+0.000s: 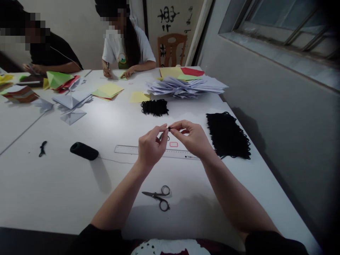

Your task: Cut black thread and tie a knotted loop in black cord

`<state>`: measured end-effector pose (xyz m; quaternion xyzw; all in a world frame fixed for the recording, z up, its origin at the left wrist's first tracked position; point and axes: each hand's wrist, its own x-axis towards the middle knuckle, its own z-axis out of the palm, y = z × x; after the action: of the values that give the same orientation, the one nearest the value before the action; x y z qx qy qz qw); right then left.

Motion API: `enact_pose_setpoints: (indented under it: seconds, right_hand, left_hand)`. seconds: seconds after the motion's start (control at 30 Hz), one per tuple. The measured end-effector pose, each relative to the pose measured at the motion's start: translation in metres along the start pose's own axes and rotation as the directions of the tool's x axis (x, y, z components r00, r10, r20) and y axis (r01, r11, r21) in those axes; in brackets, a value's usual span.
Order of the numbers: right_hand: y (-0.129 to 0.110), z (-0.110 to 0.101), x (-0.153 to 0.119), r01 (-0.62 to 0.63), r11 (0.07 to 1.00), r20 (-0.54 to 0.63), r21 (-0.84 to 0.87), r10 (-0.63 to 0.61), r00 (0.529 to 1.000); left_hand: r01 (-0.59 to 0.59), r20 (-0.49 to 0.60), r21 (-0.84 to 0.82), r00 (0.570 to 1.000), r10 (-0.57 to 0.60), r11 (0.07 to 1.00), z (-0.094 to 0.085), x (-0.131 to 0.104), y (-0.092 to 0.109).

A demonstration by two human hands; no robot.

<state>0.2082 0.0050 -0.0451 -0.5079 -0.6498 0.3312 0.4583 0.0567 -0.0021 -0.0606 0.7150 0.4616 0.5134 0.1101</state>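
Note:
My left hand (153,145) and my right hand (191,137) meet above the table, fingertips pinched on a short piece of black thread (169,129). A small loop of it hangs below the left fingers. Under my hands lies a clear ruler (126,149), partly covered by them, with a small red outlined rectangle (173,144) just beyond it. A black thread spool (84,151) rests on its side to the left, its thin thread trailing toward my left wrist. Closer to me are metal scissors (156,196), blades spread slightly and pointing left.
Black looped bundles lie ahead (154,107) and at right (227,135). A black thread scrap (42,148) is far left. Beyond are a white folded paper stack (186,88), coloured sheets (108,91) and two people seated across the table. A wall borders the right side.

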Motion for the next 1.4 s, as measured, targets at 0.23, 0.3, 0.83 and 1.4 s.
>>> enact_pose_setpoints:
  seconds: [0.23, 0.3, 0.83, 1.4]
  right_hand:
    - [-0.004, -0.009, -0.003, 0.139, 0.969, 0.015, -0.203, -0.139, 0.990]
    - [-0.004, -0.011, -0.004, 0.133, 0.969, 0.017, -0.209, -0.133, 0.991]
    - [0.002, -0.008, 0.000, -0.102, 0.994, 0.052, -0.042, 0.105, 0.993]
    - [-0.009, -0.030, -0.003, 0.100, 0.985, 0.162, -0.140, -0.077, 0.984]
  left_hand:
    - [0.446, 0.265, -0.402, 0.893, -0.365, 0.800, -0.001, 0.003, 0.003]
    - [0.482, 0.287, -0.455, 0.875, -0.390, 0.748, 0.000, 0.004, 0.002]
    - [0.189, 0.086, -0.215, 0.981, -0.174, 0.958, 0.001, 0.002, -0.002]
    - [0.790, 0.668, -0.364, 0.590, -0.453, 0.493, -0.017, 0.017, -0.001]
